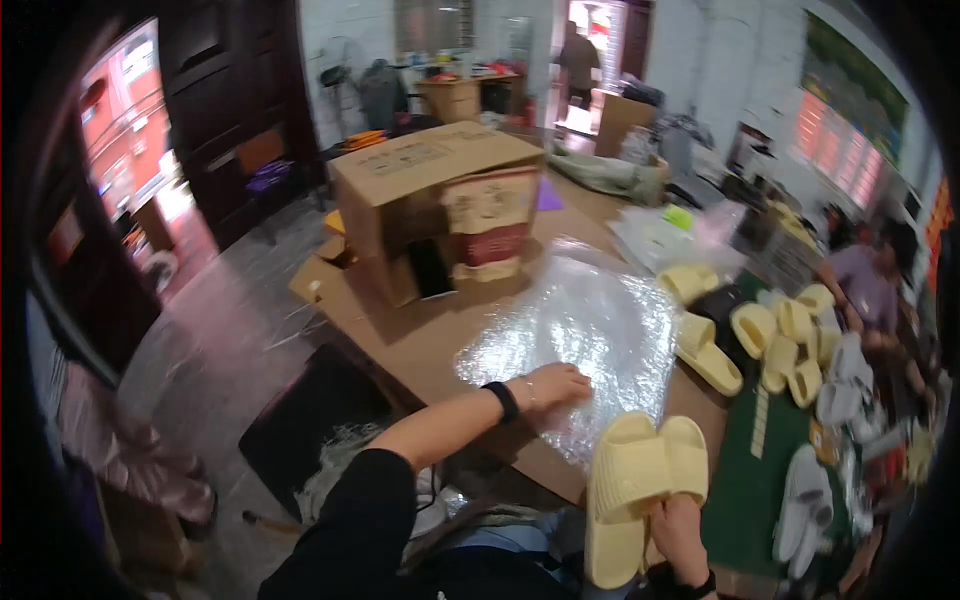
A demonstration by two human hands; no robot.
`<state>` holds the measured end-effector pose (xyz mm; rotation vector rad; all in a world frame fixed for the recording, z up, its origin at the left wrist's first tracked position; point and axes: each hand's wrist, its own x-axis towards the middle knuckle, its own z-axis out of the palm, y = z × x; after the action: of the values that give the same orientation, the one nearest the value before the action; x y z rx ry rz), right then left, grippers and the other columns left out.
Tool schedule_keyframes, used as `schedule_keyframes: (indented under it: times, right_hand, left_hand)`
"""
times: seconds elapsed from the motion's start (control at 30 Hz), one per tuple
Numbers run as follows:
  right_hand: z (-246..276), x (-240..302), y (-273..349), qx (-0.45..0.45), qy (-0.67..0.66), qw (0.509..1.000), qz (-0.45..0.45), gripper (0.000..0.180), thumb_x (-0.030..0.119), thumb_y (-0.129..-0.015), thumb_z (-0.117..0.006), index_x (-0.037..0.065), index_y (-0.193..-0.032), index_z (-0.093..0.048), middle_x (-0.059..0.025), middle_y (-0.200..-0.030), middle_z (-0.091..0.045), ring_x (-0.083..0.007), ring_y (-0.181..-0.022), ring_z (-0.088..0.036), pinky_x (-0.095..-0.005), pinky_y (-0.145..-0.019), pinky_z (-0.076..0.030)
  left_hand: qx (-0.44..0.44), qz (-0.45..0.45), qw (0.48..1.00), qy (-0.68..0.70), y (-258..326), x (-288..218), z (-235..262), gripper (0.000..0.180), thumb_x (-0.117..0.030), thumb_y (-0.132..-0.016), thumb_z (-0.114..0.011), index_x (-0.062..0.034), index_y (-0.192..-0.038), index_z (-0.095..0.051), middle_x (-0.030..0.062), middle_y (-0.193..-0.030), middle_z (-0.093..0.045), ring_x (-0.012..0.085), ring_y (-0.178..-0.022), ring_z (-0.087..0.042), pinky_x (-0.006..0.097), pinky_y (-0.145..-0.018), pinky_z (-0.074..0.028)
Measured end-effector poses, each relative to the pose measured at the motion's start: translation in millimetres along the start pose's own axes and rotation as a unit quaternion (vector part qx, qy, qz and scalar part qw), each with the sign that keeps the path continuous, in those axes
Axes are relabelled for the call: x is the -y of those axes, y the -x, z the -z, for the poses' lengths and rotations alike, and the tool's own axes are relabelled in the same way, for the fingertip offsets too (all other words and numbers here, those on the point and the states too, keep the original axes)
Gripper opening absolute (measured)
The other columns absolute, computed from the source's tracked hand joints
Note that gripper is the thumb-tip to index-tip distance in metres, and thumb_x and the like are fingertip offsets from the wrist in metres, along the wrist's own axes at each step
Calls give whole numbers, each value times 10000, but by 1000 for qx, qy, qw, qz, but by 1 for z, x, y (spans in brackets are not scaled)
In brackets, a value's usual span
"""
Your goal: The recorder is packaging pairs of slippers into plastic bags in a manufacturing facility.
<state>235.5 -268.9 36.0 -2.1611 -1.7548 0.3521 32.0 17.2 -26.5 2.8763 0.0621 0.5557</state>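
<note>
Right-hand fingers (668,512) close around the heel ends of a pale yellow slipper pair (640,490), just below the clear plastic bag (580,335). Left hand (558,385) lies flat, fingers spread, on that bag. The slippers look light, soft foam; the bag looks slippery.

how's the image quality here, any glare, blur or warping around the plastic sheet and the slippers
Head view: the clear plastic sheet throws white glare under the left hand; the yellow slipper pair in the right hand is soft but readable; the slipper pile and the room's far end smear; fisheye bends the cardboard box edges, and the corners go black.
</note>
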Motion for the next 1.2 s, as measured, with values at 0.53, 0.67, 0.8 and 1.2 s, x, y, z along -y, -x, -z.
schedule_keyframes:
  times: [0.53,0.67,0.8,1.2]
  right_hand:
    - [-21,23,4,39,-3,995,88,238,196,-751,-518,-18,-707,-613,-231,-665,-571,-392,-625,-557,-463,-588,-445]
    - [-14,22,3,38,-32,996,68,281,204,-760,-506,-43,-651,-588,-244,-624,-550,-393,-606,-551,-466,-592,-450]
    - [-17,28,4,58,-59,994,71,309,214,-762,-505,-63,-649,-580,-255,-642,-555,-397,-615,-554,-469,-605,-453]
    - [-40,51,-29,14,15,998,53,325,229,-776,-479,-35,-623,-590,-242,-628,-561,-391,-566,-552,-476,-560,-447]
  left_hand:
    - [42,259,940,218,-25,5,-9,375,-379,-851,-474,-51,-892,-651,203,-800,-623,321,-723,-604,384,-695,-465]
    - [33,302,917,257,-43,1,-5,412,-393,-871,-447,-25,-852,-632,143,-686,-617,225,-616,-541,347,-637,-444]
    - [146,319,902,252,-60,-1,-2,380,-365,-922,-438,-127,-1189,-565,116,-1086,-624,199,-965,-580,295,-840,-440]
    - [176,164,970,34,-52,-48,15,378,-263,-922,-401,-115,-1262,-478,113,-1279,-474,291,-1234,-378,496,-1018,-278]
